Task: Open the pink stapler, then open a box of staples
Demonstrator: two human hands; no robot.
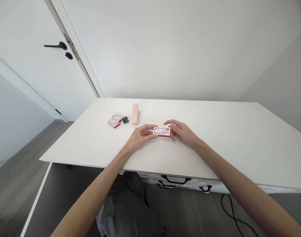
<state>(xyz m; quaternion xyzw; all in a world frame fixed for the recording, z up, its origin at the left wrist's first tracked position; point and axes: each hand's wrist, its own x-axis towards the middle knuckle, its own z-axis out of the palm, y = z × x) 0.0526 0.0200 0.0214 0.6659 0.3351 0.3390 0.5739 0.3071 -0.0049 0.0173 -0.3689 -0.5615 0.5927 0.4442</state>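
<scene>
A small red-and-white cardboard box (159, 131) with printed labels is held just above or on the white tabletop, near its front. My left hand (140, 135) grips the box's left end, thumb along the near side and fingers at the far side. At the right end, my right hand (183, 133) has its thumb and curled fingers against the box, while the index finger stretches out beyond it. Whatever lies inside the box is hidden. A pink stapler (135, 114) stands farther back, left of my hands.
Two similar red-and-white boxes (113, 123) lie at the left of the white table (226, 138), beside a small black object (125, 119), perhaps a staple remover. Drawers with black handles (176, 180) are under the front edge. A black cable (233, 214) lies on the floor.
</scene>
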